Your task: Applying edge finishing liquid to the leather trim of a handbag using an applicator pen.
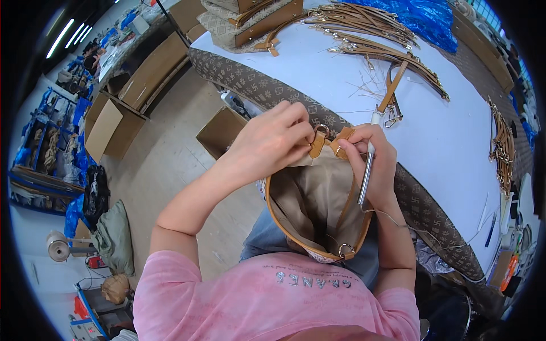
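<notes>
An open handbag (310, 199) with beige lining and tan leather edging rests on my lap, its mouth facing up. My left hand (276, 139) is closed, pinching a tan leather tab (317, 146) with a metal ring at the bag's far rim. Beside it, my right hand (378, 156) pinches a tan strip with gold teeth that looks like the zipper's end (340, 146). Along the right fingers lies a slim silver pen-like tool (367, 176), a thin cord trailing from its lower end. A second metal ring (346, 250) hangs at the bag's near rim.
Ahead stands a white-topped table (438, 153) with a brown patterned cloth edge (256, 82). On it lie several tan straps (369, 25) with metal clasps, loose threads, patterned bags (239, 28) and blue plastic (426, 20). A cardboard box (222, 131) stands below at left.
</notes>
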Available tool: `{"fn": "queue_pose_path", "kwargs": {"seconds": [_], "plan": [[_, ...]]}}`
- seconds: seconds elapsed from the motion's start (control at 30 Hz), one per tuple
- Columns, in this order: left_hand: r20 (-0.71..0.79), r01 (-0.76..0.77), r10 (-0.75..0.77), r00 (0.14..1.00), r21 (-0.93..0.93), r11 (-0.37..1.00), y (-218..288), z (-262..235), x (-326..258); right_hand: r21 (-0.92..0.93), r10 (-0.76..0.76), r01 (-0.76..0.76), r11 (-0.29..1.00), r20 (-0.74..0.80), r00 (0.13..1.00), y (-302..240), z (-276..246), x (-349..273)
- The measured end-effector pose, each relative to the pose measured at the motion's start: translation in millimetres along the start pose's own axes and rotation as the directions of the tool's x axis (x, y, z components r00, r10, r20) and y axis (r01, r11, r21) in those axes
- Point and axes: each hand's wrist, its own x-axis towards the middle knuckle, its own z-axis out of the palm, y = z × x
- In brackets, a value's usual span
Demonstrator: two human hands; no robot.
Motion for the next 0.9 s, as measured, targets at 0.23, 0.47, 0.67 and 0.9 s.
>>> {"fn": "queue_pose_path", "kwargs": {"seconds": [0.23, 0.47, 0.67, 0.9], "plan": [[-0.04, -0.386, 0.416, 0.908, 0.303, 0.871, -2, -2, 2, 0.034, 0.053, -0.052, 0.998, -0.023, 0.998, 1, 3, 5], [-0.126, -0.287, 0.304, 0.944, 0.135, 0.948, -8, 2, -8, 0.023, 0.072, -0.072, 0.997, -0.019, 0.997, -5, 6, 7], [0.012, -0.043, 0.045, 0.999, -0.136, 0.99, 6, -11, -7, 0.009, 0.091, -0.091, 0.996, -0.003, 0.996, -6, 8, 7], [0.319, -0.006, 0.073, 0.945, -0.208, 0.978, 26, -30, -14, -0.03, 0.046, -0.047, 0.998, -0.037, 0.998, -7, 8, 8]]}}
